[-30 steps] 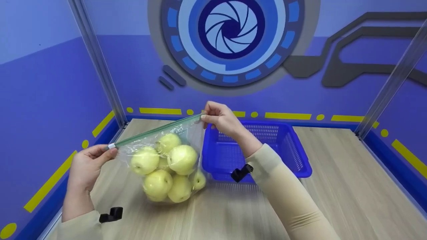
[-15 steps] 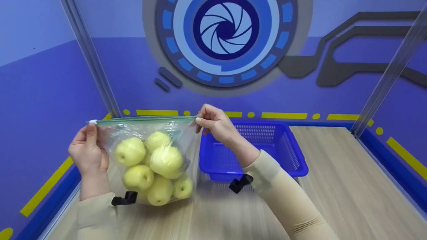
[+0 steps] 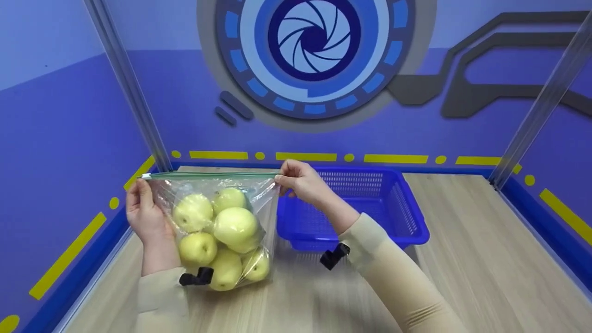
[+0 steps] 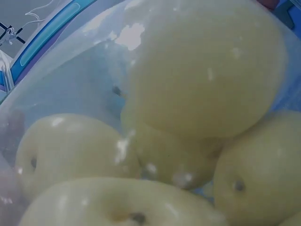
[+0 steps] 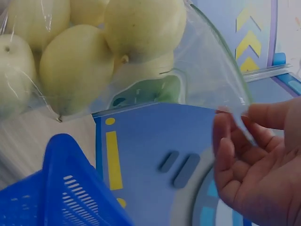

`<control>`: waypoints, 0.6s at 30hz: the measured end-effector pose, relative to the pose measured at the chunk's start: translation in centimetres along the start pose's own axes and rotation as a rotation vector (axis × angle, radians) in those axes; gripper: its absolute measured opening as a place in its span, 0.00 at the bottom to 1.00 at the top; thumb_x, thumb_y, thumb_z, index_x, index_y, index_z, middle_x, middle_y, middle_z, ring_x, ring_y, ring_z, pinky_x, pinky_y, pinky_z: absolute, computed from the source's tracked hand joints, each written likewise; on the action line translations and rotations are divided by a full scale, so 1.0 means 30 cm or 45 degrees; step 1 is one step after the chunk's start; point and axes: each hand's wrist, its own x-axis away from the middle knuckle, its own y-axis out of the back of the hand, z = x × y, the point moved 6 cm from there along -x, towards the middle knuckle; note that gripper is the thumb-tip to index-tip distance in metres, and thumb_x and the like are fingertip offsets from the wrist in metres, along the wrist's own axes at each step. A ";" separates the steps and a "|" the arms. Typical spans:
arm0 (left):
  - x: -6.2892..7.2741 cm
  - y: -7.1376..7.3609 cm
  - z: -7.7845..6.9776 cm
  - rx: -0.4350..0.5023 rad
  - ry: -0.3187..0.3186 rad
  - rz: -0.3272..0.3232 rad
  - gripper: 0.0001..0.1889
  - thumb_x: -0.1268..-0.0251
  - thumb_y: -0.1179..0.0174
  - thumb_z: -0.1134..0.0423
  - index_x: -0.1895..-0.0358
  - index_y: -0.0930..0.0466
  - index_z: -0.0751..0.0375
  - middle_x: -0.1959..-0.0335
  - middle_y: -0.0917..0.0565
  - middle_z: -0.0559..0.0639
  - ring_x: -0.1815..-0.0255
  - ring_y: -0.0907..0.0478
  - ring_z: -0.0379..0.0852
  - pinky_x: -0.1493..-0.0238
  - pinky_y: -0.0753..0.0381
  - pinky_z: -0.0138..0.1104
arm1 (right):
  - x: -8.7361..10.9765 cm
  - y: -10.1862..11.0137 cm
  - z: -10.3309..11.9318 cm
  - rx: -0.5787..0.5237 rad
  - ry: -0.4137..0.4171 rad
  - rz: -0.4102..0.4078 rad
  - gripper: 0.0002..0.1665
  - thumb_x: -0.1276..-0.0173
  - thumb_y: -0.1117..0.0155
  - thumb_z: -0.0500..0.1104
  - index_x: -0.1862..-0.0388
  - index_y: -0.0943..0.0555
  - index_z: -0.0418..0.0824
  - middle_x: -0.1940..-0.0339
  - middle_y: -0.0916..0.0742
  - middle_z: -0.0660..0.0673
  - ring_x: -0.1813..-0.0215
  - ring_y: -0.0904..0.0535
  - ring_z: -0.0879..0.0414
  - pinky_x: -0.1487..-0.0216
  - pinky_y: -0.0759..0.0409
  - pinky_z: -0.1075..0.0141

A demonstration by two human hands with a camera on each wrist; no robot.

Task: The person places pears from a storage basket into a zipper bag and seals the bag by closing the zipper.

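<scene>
A clear zip bag (image 3: pixel 252 192) with a green zip strip hangs between both hands, its top edge nearly level. Several pale yellow-green pears (image 3: pixel 237 229) fill it; they show close up through the plastic in the left wrist view. My left hand (image 3: pixel 150 215) holds the top left corner, thumb just below the white slider (image 3: pixel 146 176). My right hand (image 3: pixel 300 182) pinches the top right corner between thumb and forefinger, seen also in the right wrist view. A green printed patch (image 5: pixel 150 92) shows on the bag there. The left hand is out of sight in its own wrist view.
A blue plastic basket (image 3: pixel 407 203) with slotted walls stands just right of the bag, partly behind the right forearm. Both are over a wood-grain table (image 3: pixel 467 259). Blue panels (image 3: pixel 231 83) with metal corner posts (image 3: pixel 138 101) enclose the back and sides.
The left hand has risen and shifted right, bringing the bag's slanted top edge level. In the last half second both hands have sunk slightly, keeping their hold on the bag.
</scene>
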 end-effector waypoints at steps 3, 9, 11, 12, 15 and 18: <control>0.000 0.001 -0.001 -0.034 -0.030 -0.022 0.09 0.26 0.42 0.68 0.65 0.14 0.61 0.68 0.14 0.47 0.63 0.18 0.39 0.59 0.19 0.25 | 0.006 -0.008 0.036 0.205 0.005 -0.048 0.03 0.24 0.39 0.40 0.56 0.24 0.41 0.57 0.13 0.43 0.54 0.15 0.50 0.55 0.19 0.62; 0.014 -0.019 0.009 -0.128 -0.071 -0.029 0.10 0.26 0.41 0.67 0.67 0.13 0.58 0.68 0.14 0.45 0.62 0.19 0.39 0.58 0.19 0.25 | 0.033 -0.080 0.243 0.544 0.390 -0.271 0.17 0.27 0.36 0.40 0.41 0.23 0.38 0.42 0.16 0.41 0.35 0.24 0.45 0.31 0.28 0.49; 0.019 -0.027 0.013 -0.145 -0.072 -0.023 0.09 0.26 0.41 0.67 0.67 0.13 0.58 0.68 0.14 0.45 0.64 0.20 0.39 0.60 0.19 0.26 | 0.027 -0.136 0.307 0.628 0.447 -0.254 0.17 0.26 0.34 0.44 0.42 0.20 0.40 0.42 0.15 0.45 0.36 0.25 0.47 0.33 0.28 0.50; 0.022 -0.031 0.014 -0.148 -0.068 -0.018 0.09 0.26 0.40 0.66 0.66 0.14 0.59 0.68 0.14 0.45 0.64 0.19 0.39 0.60 0.19 0.26 | 0.019 -0.169 0.335 0.661 0.438 -0.221 0.17 0.26 0.33 0.46 0.42 0.19 0.42 0.42 0.14 0.47 0.36 0.26 0.49 0.33 0.28 0.52; 0.029 -0.034 0.017 -0.169 -0.066 0.002 0.08 0.26 0.40 0.65 0.65 0.14 0.59 0.67 0.14 0.45 0.63 0.19 0.39 0.60 0.18 0.26 | -0.015 -0.271 0.399 0.735 0.403 -0.089 0.18 0.26 0.33 0.50 0.42 0.17 0.46 0.43 0.13 0.51 0.37 0.24 0.54 0.32 0.28 0.60; 0.039 -0.037 0.019 -0.180 -0.079 0.040 0.08 0.26 0.40 0.65 0.64 0.15 0.60 0.66 0.14 0.46 0.60 0.19 0.40 0.54 0.19 0.27 | -0.052 -0.365 0.433 0.804 0.426 -0.008 0.18 0.25 0.34 0.50 0.41 0.15 0.47 0.43 0.12 0.52 0.40 0.22 0.56 0.37 0.25 0.67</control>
